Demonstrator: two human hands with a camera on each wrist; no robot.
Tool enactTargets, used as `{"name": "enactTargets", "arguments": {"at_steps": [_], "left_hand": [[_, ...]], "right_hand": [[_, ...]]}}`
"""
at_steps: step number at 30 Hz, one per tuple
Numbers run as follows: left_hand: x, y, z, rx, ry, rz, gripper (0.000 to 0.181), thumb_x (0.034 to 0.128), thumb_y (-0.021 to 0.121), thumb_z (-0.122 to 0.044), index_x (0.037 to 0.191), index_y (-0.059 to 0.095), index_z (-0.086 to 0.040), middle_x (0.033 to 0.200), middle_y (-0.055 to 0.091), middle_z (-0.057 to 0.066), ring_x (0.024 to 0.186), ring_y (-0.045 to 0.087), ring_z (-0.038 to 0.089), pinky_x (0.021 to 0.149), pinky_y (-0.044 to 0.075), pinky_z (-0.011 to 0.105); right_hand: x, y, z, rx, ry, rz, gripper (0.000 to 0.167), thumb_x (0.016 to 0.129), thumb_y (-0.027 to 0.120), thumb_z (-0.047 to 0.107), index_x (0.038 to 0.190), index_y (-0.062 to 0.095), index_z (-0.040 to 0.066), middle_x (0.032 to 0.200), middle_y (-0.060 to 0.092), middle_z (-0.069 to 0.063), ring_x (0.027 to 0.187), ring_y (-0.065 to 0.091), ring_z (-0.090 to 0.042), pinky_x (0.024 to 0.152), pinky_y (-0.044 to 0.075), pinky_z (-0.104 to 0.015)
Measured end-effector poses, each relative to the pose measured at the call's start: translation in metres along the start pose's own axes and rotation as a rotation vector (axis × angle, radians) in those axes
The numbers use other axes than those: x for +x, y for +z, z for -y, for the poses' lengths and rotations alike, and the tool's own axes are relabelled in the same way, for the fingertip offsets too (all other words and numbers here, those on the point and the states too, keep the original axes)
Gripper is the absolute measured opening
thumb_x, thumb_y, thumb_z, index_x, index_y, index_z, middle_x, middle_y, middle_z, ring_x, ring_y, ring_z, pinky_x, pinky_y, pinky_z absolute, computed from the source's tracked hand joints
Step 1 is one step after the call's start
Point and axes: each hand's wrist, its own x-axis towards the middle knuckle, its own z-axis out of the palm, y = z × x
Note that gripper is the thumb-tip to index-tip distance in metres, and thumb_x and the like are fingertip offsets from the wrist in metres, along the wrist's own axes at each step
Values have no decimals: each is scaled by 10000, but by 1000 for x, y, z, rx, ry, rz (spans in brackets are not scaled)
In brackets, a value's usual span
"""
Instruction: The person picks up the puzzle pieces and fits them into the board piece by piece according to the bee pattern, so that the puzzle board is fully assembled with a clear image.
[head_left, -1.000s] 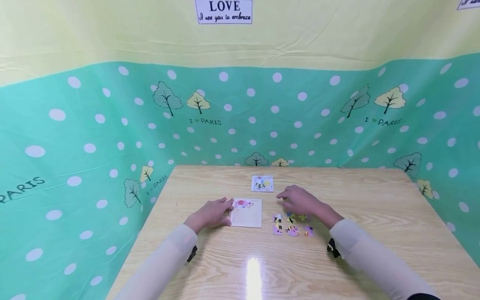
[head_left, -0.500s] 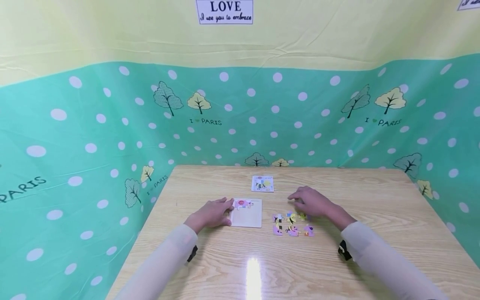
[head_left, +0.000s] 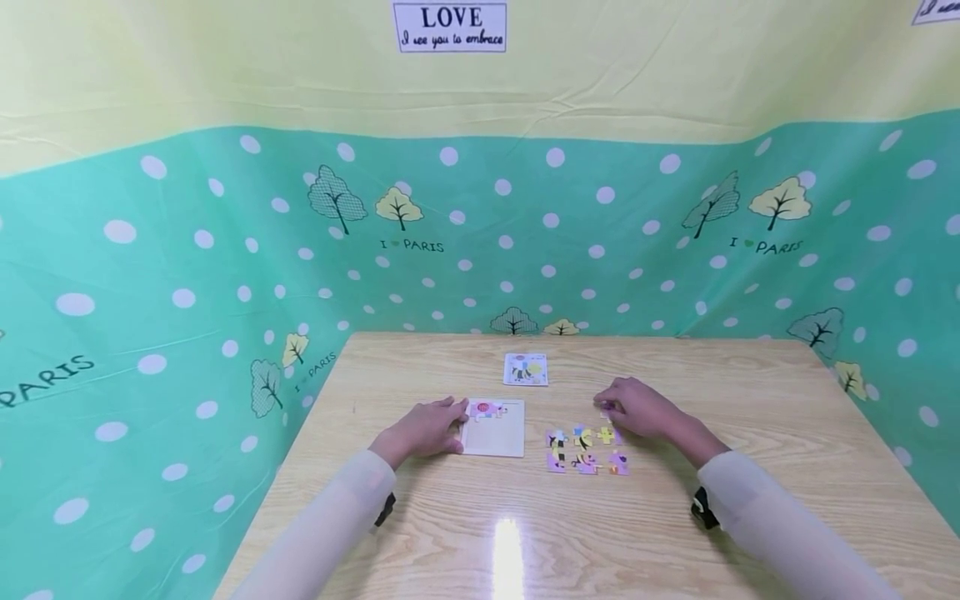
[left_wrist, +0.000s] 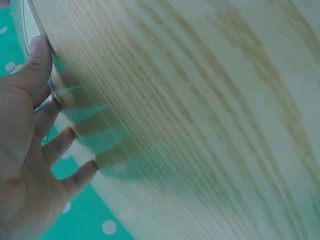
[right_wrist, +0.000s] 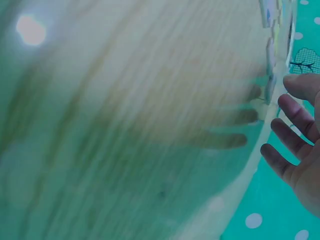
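The left hand rests at the left edge of a white square puzzle tray, which lies flat on the wood-grain worktop, left of its middle and well back from the near side. The thumb touches the tray close to its near left corner and the forefinger close to its far left corner; in the left wrist view the other fingers are extended and spread apart. Joined pink pieces, one with a red round mark, lie in the tray along its far edge, starting from the far left corner.

The right hand is over the far right corner of a group of loose puzzle pieces, its fingers loosely bent. A pinkish piece shows right at its fingertips, but whether they grip it cannot be told. The loose pieces, pink, yellow and black, lie just right of the tray in roughly two rows, slightly apart from it.

A picture card with a yellow and black figure lies beyond the tray, near the worktop's far edge. Behind that edge hangs a green dotted cloth.
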Motion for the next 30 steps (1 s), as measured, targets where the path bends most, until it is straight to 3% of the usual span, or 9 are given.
{"name": "enactTargets", "arguments": {"at_steps": [22, 30], "left_hand": [[1, 2, 2, 0, 5, -14, 831, 893, 715, -518, 1566, 409, -140, 1536, 540, -35, 1519, 376, 297, 1164, 374, 629], [1, 2, 2, 4, 11, -4, 839, 891, 711, -524, 1569, 401, -138, 1553, 520, -29, 1523, 367, 301, 1175, 369, 616]], "right_hand": [[-2, 6, -8, -50, -23, -24, 261, 940, 692, 57, 1188, 754, 102, 1062, 752, -47, 938, 656, -198, 832, 572, -395], [-3, 5, -9, -44, -24, -15, 260, 948, 677, 47, 1186, 752, 119, 1031, 725, -20, 926, 631, -175, 826, 549, -393]]}}
